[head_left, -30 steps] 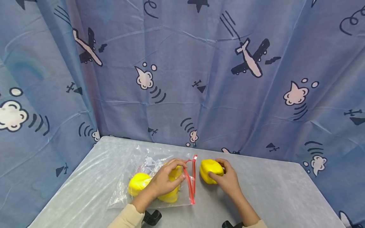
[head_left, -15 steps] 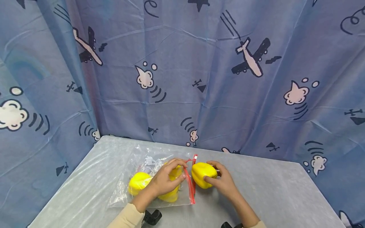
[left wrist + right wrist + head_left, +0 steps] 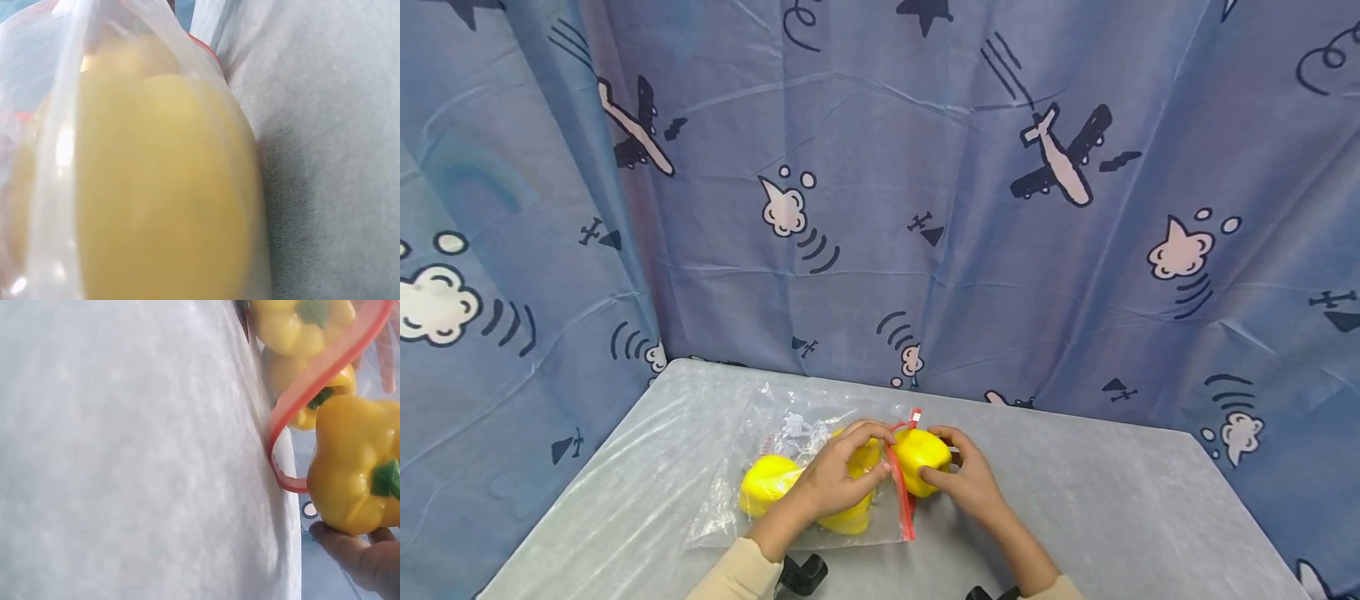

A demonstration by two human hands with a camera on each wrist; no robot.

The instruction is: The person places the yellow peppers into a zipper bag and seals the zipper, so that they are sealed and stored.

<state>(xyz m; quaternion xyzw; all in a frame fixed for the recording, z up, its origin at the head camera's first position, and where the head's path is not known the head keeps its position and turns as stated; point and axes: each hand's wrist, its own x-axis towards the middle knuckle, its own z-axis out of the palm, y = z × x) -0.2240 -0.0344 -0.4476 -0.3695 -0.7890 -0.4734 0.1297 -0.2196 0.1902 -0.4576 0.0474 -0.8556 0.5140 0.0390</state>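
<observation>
A clear plastic zip bag with a red zip edge lies on the table, its mouth to the right. Yellow bell peppers are inside it, and one fills the left wrist view behind the film. My left hand pinches the bag at its mouth with thumb and fingers. At the opening, my right hand grips another yellow bell pepper, thumb in front and fingers behind. Its green stem faces the right wrist camera, and the red strip curves beside it.
The table has a pale grey cover. A blue curtain printed with planes and clouds hangs behind it and along the left side. Black wrist devices sit near the front edge.
My right hand has carried the pepper leftward from beside the bag to its red-edged mouth, which now partly overlaps it. The left hand stays in place on the bag.
</observation>
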